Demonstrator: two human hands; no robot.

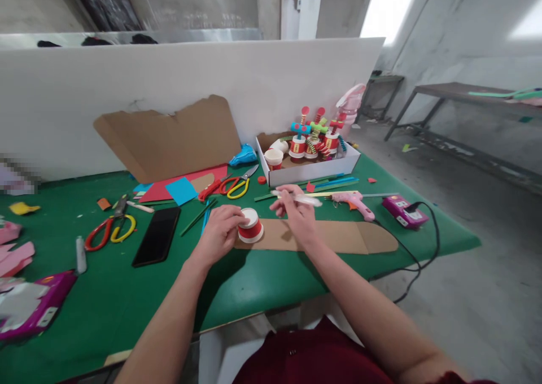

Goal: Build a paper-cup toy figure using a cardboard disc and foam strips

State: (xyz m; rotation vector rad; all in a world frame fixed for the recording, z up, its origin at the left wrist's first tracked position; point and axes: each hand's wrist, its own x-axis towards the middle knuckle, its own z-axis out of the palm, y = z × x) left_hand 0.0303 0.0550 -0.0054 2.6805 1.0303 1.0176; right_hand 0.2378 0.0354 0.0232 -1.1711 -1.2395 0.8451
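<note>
My left hand is wrapped around a small red and white paper cup that stands upside down on a strip of brown cardboard. Just to the right of the cup, my right hand is closed on a thin whitish stick that points to the right. Both hands are over the green table.
A pink glue gun and a pink box with a black cable lie to the right. A white box holds finished cup toys. Two pairs of scissors, a black phone and coloured paper lie left.
</note>
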